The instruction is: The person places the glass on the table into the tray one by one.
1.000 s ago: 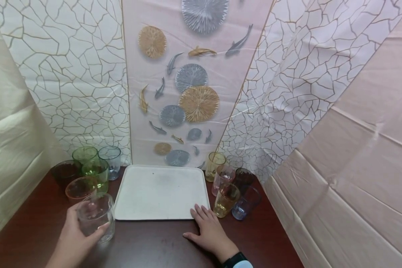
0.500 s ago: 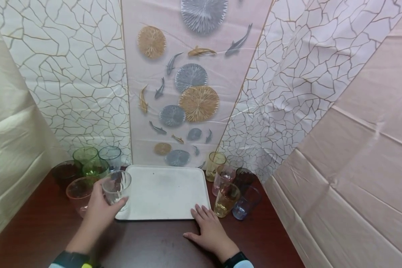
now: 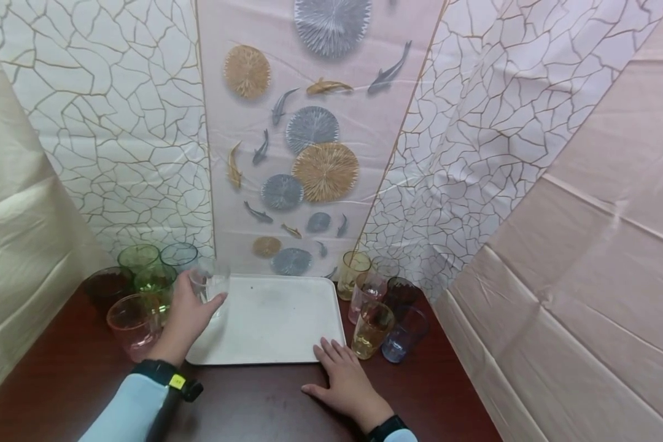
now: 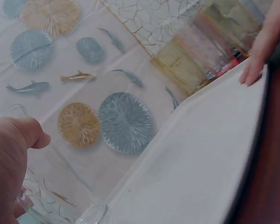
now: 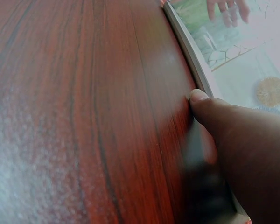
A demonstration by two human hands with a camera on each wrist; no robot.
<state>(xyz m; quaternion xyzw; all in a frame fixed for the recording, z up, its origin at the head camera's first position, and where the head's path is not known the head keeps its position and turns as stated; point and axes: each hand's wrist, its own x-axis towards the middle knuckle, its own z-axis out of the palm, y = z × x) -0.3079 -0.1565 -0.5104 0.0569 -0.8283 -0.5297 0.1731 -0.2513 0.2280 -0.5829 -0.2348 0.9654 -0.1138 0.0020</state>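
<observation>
A clear drinking glass (image 3: 212, 285) is gripped in my left hand (image 3: 189, 313), thumb on its near side, over the left part of a white tray (image 3: 276, 325). In the left wrist view the thumb of that hand (image 4: 14, 144) shows, with the glass mostly hidden behind it. My right hand (image 3: 345, 383) lies flat on the table, its fingertips at the tray's front right corner. The right wrist view shows its thumb (image 5: 224, 112) near the tray's edge.
Left of the tray stand a pink glass (image 3: 135, 328), green glasses (image 3: 155, 285), a dark glass (image 3: 108, 288) and a blue glass (image 3: 179, 255). On the right are yellow glasses (image 3: 372, 331), a pink glass (image 3: 367, 298), a dark glass (image 3: 402, 291) and a blue glass (image 3: 404, 336). A patterned cloth (image 3: 320, 166) hangs behind.
My left hand has carried the clear glass from the table's front left, rightward and away from me, over the tray's left side. The right hand stays in place.
</observation>
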